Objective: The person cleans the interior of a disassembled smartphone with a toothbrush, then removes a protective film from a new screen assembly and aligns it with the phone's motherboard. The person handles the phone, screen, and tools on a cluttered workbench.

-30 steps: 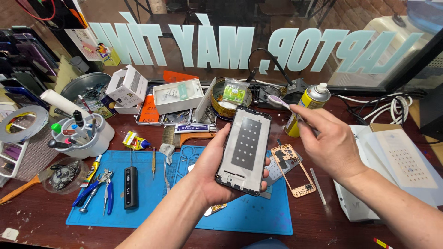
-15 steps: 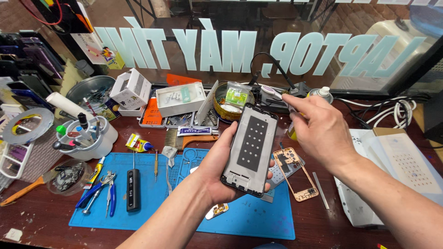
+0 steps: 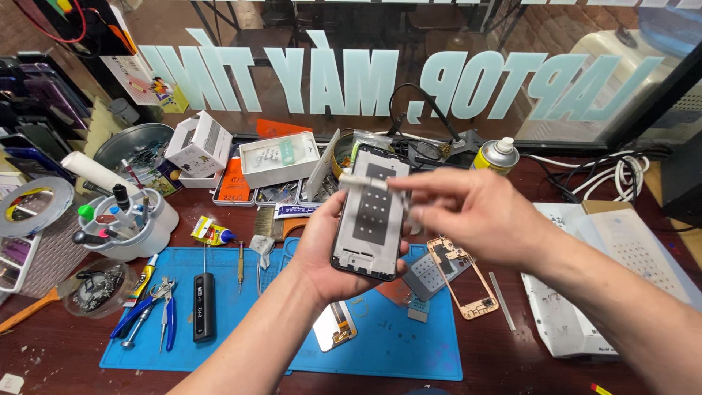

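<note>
My left hand (image 3: 322,252) holds an opened phone screen assembly (image 3: 369,219) upright over the blue mat (image 3: 307,351), its inner side with black pads facing me. My right hand (image 3: 475,212) reaches in from the right and pinches a thin whitish stick-like tool (image 3: 362,180), blurred by motion. The tool's tip lies across the top of the phone. A rose-gold phone frame (image 3: 468,281) and a grey part (image 3: 428,274) lie on the mat just below my right hand.
Blue-handled pliers (image 3: 168,311), a black bar tool (image 3: 203,307) and a small screwdriver (image 3: 240,260) lie on the mat's left. A white cup of tools (image 3: 131,223), a tape roll (image 3: 29,205), white boxes (image 3: 278,159), a spray can (image 3: 497,155) and papers (image 3: 621,249) surround it.
My right hand has moved left from beside the spray can to the top of the phone, carrying the thin tool. My left hand has kept the phone nearly still.
</note>
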